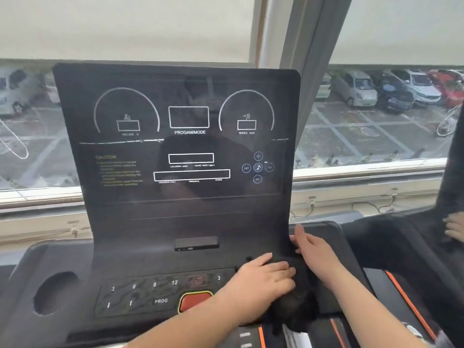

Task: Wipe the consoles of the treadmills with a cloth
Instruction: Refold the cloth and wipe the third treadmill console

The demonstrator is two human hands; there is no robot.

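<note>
The black treadmill console (140, 222) stands upright in front of me, its printed display panels dark. A dark cloth (297, 301) lies bunched on the lower right corner of the console and hangs over its front edge. My left hand (263, 275) presses flat on the cloth's left part, fingers pointing right, just right of the red stop button (194, 301). My right hand (313, 249) rests with straight fingers on the console's right edge, directly above the cloth and touching its top; it grips nothing.
A round cup holder (54, 292) is sunk into the console's left side. A neighbouring treadmill (401, 247) with orange stripes stands close on the right. Behind is a window sill (364, 172), with parked cars outside. A hand (455, 227) shows at the far right edge.
</note>
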